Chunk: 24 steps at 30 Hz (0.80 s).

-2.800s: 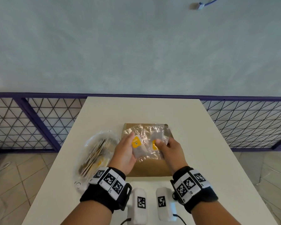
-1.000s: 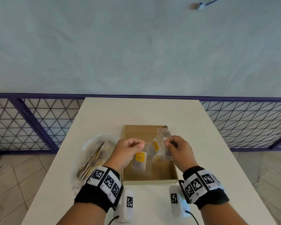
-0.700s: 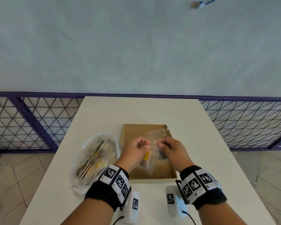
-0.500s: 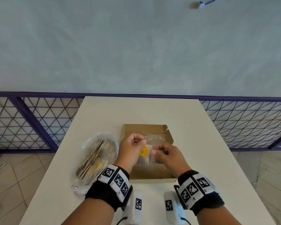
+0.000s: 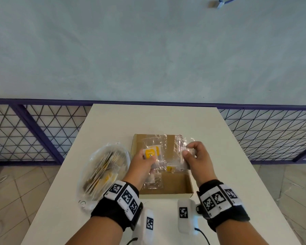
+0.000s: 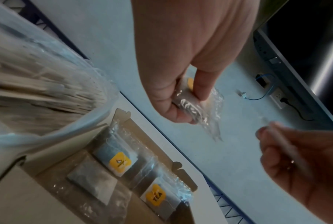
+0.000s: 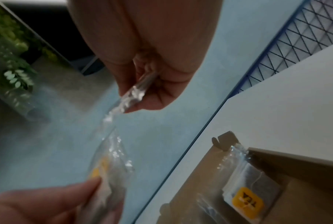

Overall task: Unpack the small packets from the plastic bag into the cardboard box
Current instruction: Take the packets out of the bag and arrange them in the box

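Packets (image 5: 151, 152) pinched in left hand (image 5: 143, 162), wrapper (image 5: 183, 151) in right hand (image 5: 197, 159).

Your left hand (image 5: 145, 160) and right hand (image 5: 195, 156) hang side by side above the cardboard box (image 5: 175, 187), each pinching a small packet (image 5: 151, 152). More packets (image 6: 119, 162) lie in the box beneath your fingers. The plastic bag (image 5: 102, 170) rests on the table (image 5: 157, 121) just beside the box, outside your left hand.
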Tool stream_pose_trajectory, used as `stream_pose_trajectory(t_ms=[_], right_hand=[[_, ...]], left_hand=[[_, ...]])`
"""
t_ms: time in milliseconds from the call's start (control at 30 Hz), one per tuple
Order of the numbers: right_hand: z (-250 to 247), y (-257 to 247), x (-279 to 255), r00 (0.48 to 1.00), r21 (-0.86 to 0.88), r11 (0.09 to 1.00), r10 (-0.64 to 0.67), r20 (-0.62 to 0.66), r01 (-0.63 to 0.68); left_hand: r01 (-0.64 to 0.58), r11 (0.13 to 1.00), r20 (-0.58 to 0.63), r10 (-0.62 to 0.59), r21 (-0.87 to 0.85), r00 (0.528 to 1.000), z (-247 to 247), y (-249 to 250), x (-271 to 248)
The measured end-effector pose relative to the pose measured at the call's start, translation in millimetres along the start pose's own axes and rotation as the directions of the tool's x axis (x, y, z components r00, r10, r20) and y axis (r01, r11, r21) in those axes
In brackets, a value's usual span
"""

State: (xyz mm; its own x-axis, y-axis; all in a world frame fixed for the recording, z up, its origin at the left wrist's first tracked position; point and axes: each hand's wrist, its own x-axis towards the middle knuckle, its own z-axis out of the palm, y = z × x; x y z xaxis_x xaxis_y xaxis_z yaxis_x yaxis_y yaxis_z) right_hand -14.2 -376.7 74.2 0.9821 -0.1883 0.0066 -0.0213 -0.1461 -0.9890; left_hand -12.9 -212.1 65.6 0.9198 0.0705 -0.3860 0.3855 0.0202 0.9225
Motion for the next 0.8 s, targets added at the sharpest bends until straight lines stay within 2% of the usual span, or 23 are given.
stream_pose_trajectory(t_ms=[67,167,267,333,467,533,667,733,800], right_hand=[[2.0,-2.5,0.7,0.998,0.034,0.999,-0.009,0.065,0.006],[19.7,-2.2,-2.8,0.991,-0.134,0.990,-0.012,0.135,0.031],[28.7,2.3,-4.0,0.997,-0.388,0.920,-0.074,-0.023,0.059],[27.3,1.5,-5.3,0.998,-0.474,0.879,-0.063,-0.027,0.043],[30.6,4.7,-8.6,0.975,-0.453,0.890,0.048,0.215,0.056],[32.1,7.1,-9.1,0.959,-0.426,0.904,0.086,0.269,0.039],[26.3,10.1,-5.5,0.975,-0.432,0.901,0.064,0.212,0.035],[20.6,11.1,-1.5,0.986,-0.447,0.894,0.069,0.150,0.005],[14.0,14.1,4.9,0.995,-0.459,0.887,0.081,0.061,-0.044]], left_hand=[[0.035,0.999,0.036,-0.035,-0.005,0.999,2.3,2.2,-0.3],[0.094,0.991,0.206,-0.073,-0.097,0.976,12.4,8.0,-10.4],[0.112,0.985,0.287,-0.071,-0.129,0.955,17.0,10.2,-14.2],[0.113,0.986,0.278,-0.074,-0.127,0.958,15.5,11.0,-12.8],[0.117,0.988,0.277,-0.084,-0.103,0.957,11.8,11.1,-10.2],[0.114,0.989,0.264,-0.086,-0.092,0.961,9.3,11.4,-9.9],[0.108,0.993,0.249,-0.094,-0.040,0.964,3.0,11.5,-8.9],[0.062,0.997,0.177,-0.068,0.040,0.982,-2.4,10.1,-6.0],[-0.026,0.979,0.063,0.013,0.202,0.998,-11.4,4.1,3.5]])
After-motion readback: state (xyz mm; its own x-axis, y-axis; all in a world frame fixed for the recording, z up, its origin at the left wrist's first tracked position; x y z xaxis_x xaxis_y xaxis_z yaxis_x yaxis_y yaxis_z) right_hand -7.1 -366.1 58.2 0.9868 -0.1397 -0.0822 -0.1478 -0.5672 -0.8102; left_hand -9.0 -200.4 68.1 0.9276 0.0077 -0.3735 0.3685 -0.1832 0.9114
